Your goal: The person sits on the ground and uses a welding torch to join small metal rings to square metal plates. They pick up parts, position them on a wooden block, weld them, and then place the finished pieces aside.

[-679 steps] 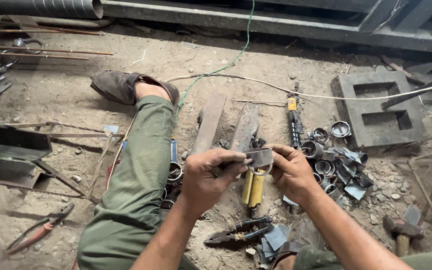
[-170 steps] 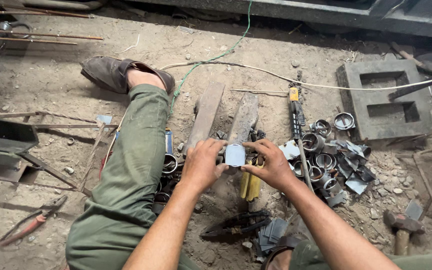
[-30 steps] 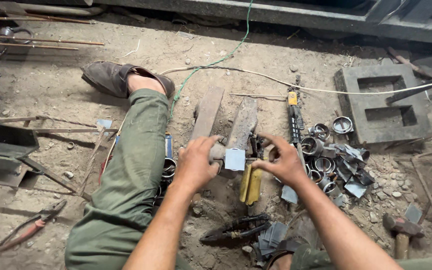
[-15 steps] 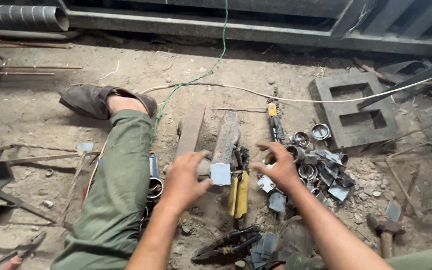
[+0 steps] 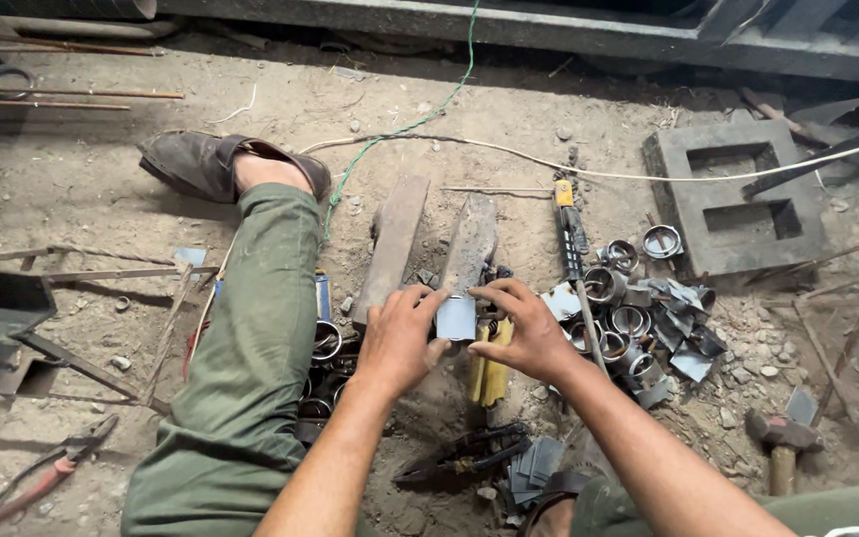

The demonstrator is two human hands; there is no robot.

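A small grey metal sheet piece [image 5: 456,318] sits above the dirt floor [image 5: 91,169], pinched from both sides between the left hand [image 5: 397,341] and the right hand [image 5: 524,333], each closed on one edge. Just beyond it lie two rusty bars [image 5: 395,244]; a heap of metal rings [image 5: 628,318] lies to the right.

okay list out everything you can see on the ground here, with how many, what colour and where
small metal sheet piece: one, pale grey, held between both hands, centre
wooden blocks: two, brown, just beyond the hands
metal rings: a pile, count unclear, silver, right of the hands
yellow-handled tool: one, under the hands
screwdriver-like tool: one, yellow and black, right of the blocks
concrete block: one, grey, two hollows, upper right
hammer: one, dark, lower right
pliers: one, red handles, lower left
green cord: one, running to the top
leg: green trousers, brown sandal, left
left hand: on the sheet
right hand: on the sheet
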